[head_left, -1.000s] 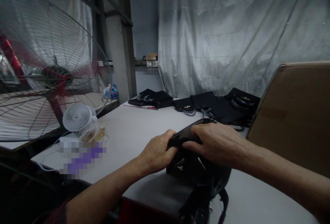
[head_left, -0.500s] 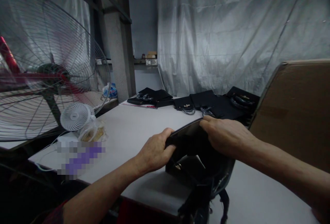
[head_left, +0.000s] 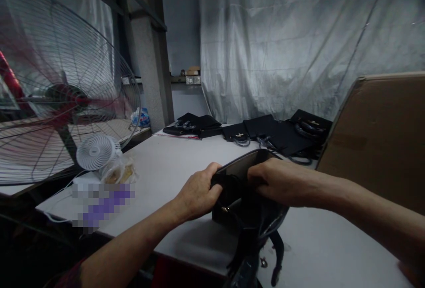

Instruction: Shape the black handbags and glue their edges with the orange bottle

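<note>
A black handbag (head_left: 232, 224) stands on the white table right in front of me, its mouth open toward me and its straps hanging down at the near side. My left hand (head_left: 201, 190) is closed on the bag's left rim, thumb on the inner side. Inside the mouth, near the right side, is my right hand (head_left: 270, 182), with bent fingers partly hidden in the dark interior. Whether those fingers hold anything does not show. Something small and metallic glints by the bag's opening.
Several black bags (head_left: 265, 131) lie along the table's (head_left: 159, 159) far edge. A cardboard box (head_left: 381, 146) rises at the right. On the left are a small white fan (head_left: 96, 151), a plastic bag (head_left: 121, 170) and a large caged fan (head_left: 66, 97).
My right hand has left the bag's far rim and moved down and left into the opening. The left hand keeps its grip on the rim.
</note>
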`<state>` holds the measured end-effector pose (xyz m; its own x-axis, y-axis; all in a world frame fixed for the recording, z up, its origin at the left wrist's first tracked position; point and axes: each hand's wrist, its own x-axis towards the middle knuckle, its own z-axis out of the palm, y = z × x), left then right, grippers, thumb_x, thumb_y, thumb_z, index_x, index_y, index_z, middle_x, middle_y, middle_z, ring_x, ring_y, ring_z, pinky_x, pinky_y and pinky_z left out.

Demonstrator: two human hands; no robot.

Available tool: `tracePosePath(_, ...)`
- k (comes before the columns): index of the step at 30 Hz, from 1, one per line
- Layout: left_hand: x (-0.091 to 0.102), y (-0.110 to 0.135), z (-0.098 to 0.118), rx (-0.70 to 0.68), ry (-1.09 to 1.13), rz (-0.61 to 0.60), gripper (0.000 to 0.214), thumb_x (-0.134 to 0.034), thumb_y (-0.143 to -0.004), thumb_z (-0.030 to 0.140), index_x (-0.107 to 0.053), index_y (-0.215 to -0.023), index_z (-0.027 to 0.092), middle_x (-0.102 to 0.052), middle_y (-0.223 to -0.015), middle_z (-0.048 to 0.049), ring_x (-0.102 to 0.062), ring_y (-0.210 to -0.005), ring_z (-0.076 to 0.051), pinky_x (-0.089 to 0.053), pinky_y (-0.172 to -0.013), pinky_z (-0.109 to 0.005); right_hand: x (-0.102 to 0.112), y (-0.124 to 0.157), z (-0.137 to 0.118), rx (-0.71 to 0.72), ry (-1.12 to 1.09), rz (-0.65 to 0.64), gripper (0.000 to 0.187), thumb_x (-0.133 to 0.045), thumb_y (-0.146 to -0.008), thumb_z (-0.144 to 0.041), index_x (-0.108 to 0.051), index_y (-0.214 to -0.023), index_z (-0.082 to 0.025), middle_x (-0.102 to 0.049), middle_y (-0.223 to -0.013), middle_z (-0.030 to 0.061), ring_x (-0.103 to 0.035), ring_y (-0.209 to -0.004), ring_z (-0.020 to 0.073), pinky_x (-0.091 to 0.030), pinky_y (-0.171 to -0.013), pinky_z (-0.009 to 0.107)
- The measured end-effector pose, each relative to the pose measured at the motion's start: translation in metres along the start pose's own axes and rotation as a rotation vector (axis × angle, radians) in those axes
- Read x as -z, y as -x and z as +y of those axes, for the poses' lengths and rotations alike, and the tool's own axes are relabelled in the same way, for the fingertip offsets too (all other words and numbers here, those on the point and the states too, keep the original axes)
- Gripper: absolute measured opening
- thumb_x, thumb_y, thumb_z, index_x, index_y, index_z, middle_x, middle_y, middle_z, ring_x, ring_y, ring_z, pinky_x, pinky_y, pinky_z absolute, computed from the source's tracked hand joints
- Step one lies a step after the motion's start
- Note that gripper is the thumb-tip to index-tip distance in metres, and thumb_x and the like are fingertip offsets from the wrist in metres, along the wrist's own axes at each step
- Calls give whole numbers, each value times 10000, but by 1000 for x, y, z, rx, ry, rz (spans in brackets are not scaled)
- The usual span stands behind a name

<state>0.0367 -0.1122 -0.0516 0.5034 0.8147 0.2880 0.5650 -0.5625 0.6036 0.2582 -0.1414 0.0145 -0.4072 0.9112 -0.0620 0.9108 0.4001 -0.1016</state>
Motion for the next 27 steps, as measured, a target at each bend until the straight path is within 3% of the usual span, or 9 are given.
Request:
tracePosePath(6,0,1,-1,4,-4,2,290,-463,-802,199,-538,-1080,233,-634,-839,-3,-576,-751,-166,-407,-641,-241,7,-3,9,-1,70,-35,157,-489,-667,-100,-595,-715,-206,-639,-701,-4,-558,-605,125,-327,-520,224)
tracePosePath(11,0,1,-5,8,6,13,286,-464,-806,196,-528,-1082,241,-632,-832,4,-580,-748,-167,-406,-632,-241,7,-1,19,49,12,-2,112,-559,-751,-313,-602,-737,-211,-617,-671,-16,-533,-574,125,-332,-510,234)
tracePosePath(14,0,1,-6,4,9,13,260,-466,-827,223,-531,-1079,242,-636,-835,4,-581,-745,-166,-412,-644,-245,7,-1,27,75,-29,44,75,-549,-725,-243,-597,-768,-203,-622,-702,-21,-544,-615,123,-353,-547,230)
tracePosePath(18,0,0,-7,2,13,14,262,-464,-822,205,-534,-1072,233,-635,-828,2,-579,-741,-162,-412,-640,-242,10,0,37,101,-127,48,195,-488,-698,-139,-610,-840,-191,-636,-774,-18,-562,-679,125,-367,-578,224)
tracePosePath(21,-1,-1,-7,5,11,19,273,-465,-803,180,-532,-1062,232,-634,-825,3,-577,-741,-161,-408,-633,-240,10,0,40,82,-128,38,153,-539,-787,-296,-627,-856,-192,-638,-787,-6,-562,-675,136,-363,-563,234)
tracePosePath(24,-1,-2,-6,2,8,22,263,-463,-813,192,-526,-1064,242,-641,-849,3,-581,-752,-162,-408,-640,-243,7,0,37,21,-13,25,392,-526,-813,-571,-631,-769,-196,-607,-676,1,-541,-597,145,-349,-536,255)
tracePosePath(27,-3,-3,-3,13,-14,19,235,-461,-840,237,-524,-1066,242,-647,-856,-7,-592,-757,-173,-414,-649,-255,7,-1,26,16,147,105,400,-538,-808,-571,-641,-720,-193,-631,-734,37,-583,-674,175,-378,-596,276)
